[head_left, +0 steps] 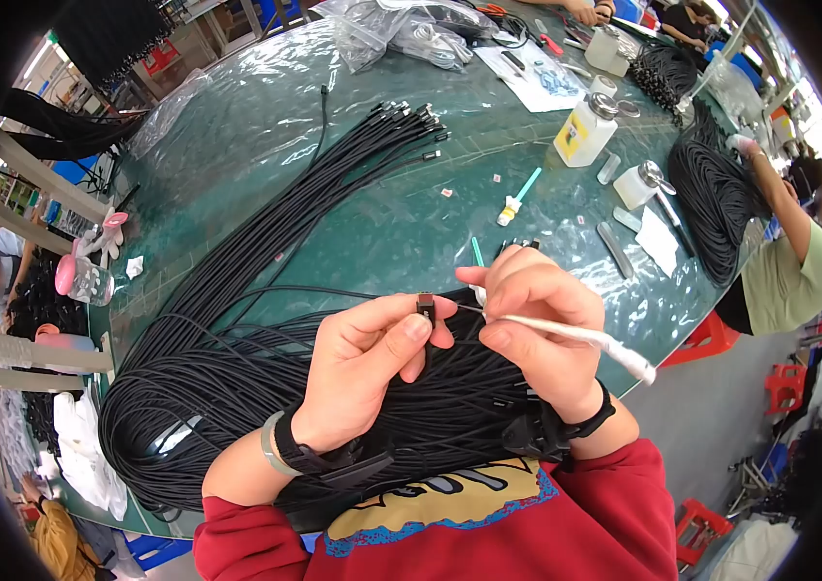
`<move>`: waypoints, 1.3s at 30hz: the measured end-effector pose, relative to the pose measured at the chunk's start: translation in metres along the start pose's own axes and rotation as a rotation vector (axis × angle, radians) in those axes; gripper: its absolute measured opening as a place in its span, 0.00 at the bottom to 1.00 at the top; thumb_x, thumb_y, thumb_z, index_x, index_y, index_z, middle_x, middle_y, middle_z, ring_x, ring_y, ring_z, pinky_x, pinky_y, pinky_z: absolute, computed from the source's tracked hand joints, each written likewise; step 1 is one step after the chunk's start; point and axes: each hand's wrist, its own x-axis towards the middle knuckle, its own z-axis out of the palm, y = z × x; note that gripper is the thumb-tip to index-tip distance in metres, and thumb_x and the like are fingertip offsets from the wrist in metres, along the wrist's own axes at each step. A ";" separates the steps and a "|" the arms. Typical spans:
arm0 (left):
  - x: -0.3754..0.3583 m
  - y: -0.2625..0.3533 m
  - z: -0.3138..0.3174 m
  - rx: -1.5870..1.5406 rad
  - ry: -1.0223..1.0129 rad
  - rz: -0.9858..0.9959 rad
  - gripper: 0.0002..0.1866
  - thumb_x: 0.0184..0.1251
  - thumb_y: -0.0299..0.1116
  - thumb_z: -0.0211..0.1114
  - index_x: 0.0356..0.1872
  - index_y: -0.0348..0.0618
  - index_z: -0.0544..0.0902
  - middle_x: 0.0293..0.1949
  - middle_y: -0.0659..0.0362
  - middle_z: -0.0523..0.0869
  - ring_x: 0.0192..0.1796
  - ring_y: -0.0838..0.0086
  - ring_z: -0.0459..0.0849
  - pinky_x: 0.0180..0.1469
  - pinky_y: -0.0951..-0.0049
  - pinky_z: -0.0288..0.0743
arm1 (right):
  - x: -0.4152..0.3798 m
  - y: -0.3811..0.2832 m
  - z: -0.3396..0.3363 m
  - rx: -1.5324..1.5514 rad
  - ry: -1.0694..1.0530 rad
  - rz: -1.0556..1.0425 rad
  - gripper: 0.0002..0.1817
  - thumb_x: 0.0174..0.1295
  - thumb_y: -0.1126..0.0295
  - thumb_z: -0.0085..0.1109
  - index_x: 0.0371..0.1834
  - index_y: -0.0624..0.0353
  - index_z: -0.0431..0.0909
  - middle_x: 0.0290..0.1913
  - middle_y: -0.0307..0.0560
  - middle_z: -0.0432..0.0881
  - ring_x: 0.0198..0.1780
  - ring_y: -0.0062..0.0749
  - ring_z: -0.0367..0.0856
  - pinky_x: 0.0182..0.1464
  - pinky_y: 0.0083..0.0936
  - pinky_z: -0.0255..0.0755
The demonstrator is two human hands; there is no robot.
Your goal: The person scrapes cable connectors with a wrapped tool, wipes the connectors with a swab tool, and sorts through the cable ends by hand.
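My left hand (362, 358) is closed, pinching a small black cable connector (426, 308) upright between thumb and fingers. My right hand (546, 324) grips a thin pointed tool with a white-wrapped handle (580, 334). Its fine dark tip points left, close to the connector. The handle's far end sticks out to the right, past my palm. Under both hands lies a big coiled bundle of black cables (207, 387), its straight part running up to a cluster of plug ends (411, 121). A teal stick (477, 252) shows just behind my right fingers.
On the green table (372, 232) stand a yellow-labelled bottle (585, 131) and a smaller bottle (638, 184). A teal-handled brush (519, 197) lies nearby. Another cable coil (711, 194) is at the right, by a co-worker's arm (784, 198). Plastic bags (401, 34) lie at the back.
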 end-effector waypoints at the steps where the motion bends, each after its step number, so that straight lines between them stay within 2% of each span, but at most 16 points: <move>1: 0.000 0.000 0.002 0.030 0.001 0.004 0.12 0.63 0.29 0.54 0.44 0.34 0.76 0.30 0.59 0.80 0.24 0.84 0.68 0.26 0.85 0.63 | 0.001 -0.001 -0.001 -0.022 -0.008 -0.018 0.09 0.50 0.72 0.61 0.32 0.61 0.73 0.30 0.44 0.72 0.36 0.30 0.69 0.53 0.40 0.66; 3: 0.000 0.000 0.000 0.095 0.005 0.004 0.13 0.63 0.31 0.53 0.44 0.33 0.75 0.29 0.61 0.77 0.23 0.84 0.66 0.25 0.85 0.60 | 0.002 0.001 0.000 -0.061 -0.019 -0.053 0.07 0.49 0.73 0.61 0.28 0.62 0.73 0.30 0.44 0.72 0.33 0.29 0.68 0.51 0.38 0.68; 4: 0.000 0.000 0.001 0.092 0.006 0.004 0.13 0.63 0.31 0.53 0.44 0.33 0.75 0.29 0.61 0.77 0.23 0.84 0.66 0.25 0.85 0.60 | 0.003 0.001 0.000 -0.062 -0.020 -0.050 0.07 0.49 0.73 0.61 0.28 0.62 0.73 0.30 0.44 0.72 0.33 0.29 0.68 0.51 0.38 0.68; 7: 0.000 -0.002 0.001 0.092 0.011 0.011 0.11 0.62 0.27 0.53 0.44 0.33 0.76 0.30 0.58 0.80 0.24 0.84 0.70 0.26 0.86 0.63 | 0.004 -0.001 -0.002 -0.149 -0.071 -0.124 0.10 0.45 0.81 0.62 0.31 0.64 0.75 0.34 0.48 0.77 0.35 0.29 0.73 0.43 0.28 0.70; 11: 0.001 -0.004 -0.001 0.091 0.007 0.010 0.11 0.61 0.25 0.54 0.44 0.33 0.76 0.31 0.57 0.80 0.25 0.84 0.71 0.26 0.86 0.64 | 0.001 0.001 0.004 -0.069 -0.020 -0.079 0.10 0.45 0.82 0.62 0.31 0.64 0.75 0.35 0.50 0.77 0.36 0.30 0.75 0.38 0.24 0.71; 12: 0.001 -0.005 -0.002 0.091 0.007 0.008 0.11 0.61 0.25 0.54 0.44 0.33 0.76 0.31 0.57 0.80 0.25 0.84 0.71 0.26 0.86 0.64 | 0.001 0.000 0.005 -0.069 -0.019 -0.077 0.10 0.45 0.82 0.62 0.31 0.64 0.75 0.35 0.50 0.77 0.36 0.30 0.75 0.38 0.24 0.71; 15: 0.001 -0.009 -0.003 0.068 -0.021 0.065 0.11 0.60 0.23 0.55 0.44 0.33 0.76 0.34 0.56 0.80 0.28 0.82 0.73 0.26 0.85 0.66 | -0.001 -0.001 0.005 -0.066 -0.026 0.012 0.06 0.49 0.76 0.60 0.27 0.65 0.73 0.29 0.46 0.71 0.43 0.43 0.76 0.44 0.34 0.71; 23: 0.001 -0.010 -0.005 0.050 -0.033 0.082 0.12 0.60 0.22 0.55 0.45 0.32 0.76 0.37 0.54 0.79 0.32 0.80 0.77 0.26 0.85 0.67 | 0.000 -0.003 0.006 -0.096 -0.049 -0.003 0.05 0.50 0.78 0.59 0.27 0.66 0.74 0.29 0.46 0.71 0.41 0.42 0.77 0.41 0.31 0.71; 39: 0.001 -0.013 -0.004 0.092 -0.019 0.116 0.12 0.59 0.20 0.55 0.45 0.34 0.77 0.33 0.55 0.80 0.28 0.82 0.74 0.25 0.86 0.66 | 0.001 -0.001 0.005 -0.129 -0.069 -0.041 0.05 0.50 0.78 0.58 0.26 0.68 0.73 0.29 0.47 0.71 0.39 0.42 0.77 0.38 0.30 0.73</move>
